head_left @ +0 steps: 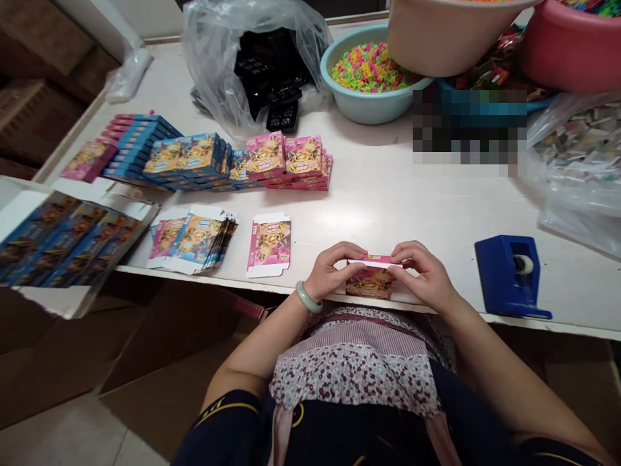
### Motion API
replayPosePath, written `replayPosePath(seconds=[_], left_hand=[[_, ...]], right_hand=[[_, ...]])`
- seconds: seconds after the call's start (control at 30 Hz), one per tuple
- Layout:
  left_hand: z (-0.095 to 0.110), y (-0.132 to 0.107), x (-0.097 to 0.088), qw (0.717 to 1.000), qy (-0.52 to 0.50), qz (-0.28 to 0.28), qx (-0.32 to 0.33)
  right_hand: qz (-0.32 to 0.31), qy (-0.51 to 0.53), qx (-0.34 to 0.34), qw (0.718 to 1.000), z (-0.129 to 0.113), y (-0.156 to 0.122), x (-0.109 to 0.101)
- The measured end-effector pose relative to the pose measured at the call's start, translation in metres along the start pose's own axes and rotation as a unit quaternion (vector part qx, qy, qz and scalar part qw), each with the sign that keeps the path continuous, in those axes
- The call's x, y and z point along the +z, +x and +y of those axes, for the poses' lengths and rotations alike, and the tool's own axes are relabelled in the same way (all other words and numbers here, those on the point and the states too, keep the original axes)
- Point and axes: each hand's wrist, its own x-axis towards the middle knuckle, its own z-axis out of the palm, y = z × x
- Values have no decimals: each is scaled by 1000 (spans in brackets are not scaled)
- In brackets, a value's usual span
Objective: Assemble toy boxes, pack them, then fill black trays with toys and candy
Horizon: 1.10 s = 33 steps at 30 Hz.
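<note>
Your left hand (334, 268) and right hand (427, 272) each have thumb and fingers clamped on the pink box (371, 283), one at either end, at the table's (436, 194) front edge. Just left lies a flat pink carton (270, 243), then a fanned pile of cartons (196, 239); a blue tape dispenser (508, 275) stands right of your right hand. Beyond the cartons, pink boxes (304, 155) and blue boxes (182, 155) are stacked. At far left, an open display carton (51, 299) holds rows of boxes. At the back, a clear bag (206, 71) holds black trays, and a light-blue basin (371, 110) holds coloured plastic pieces, partly hidden by a pale tub (431, 42). A red tub (572, 55) and a bag of small pieces (577, 145) sit right; blurring covers one patch nearby.
</note>
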Motion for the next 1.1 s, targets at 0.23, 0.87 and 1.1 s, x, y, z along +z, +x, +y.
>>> replayPosePath(seconds=[0.23,0.87,1.1], left_hand=[[5,5,11,996,-33,43,-67],[2,-3,-4,995,89,-38,24],[-12,11,25,987,108,65,98]], right_hand=[[55,-32,29,998,-8,3,10],[46,-52,-24,997,-2,-16,8],[268,-314,93,906,-8,-89,-99]])
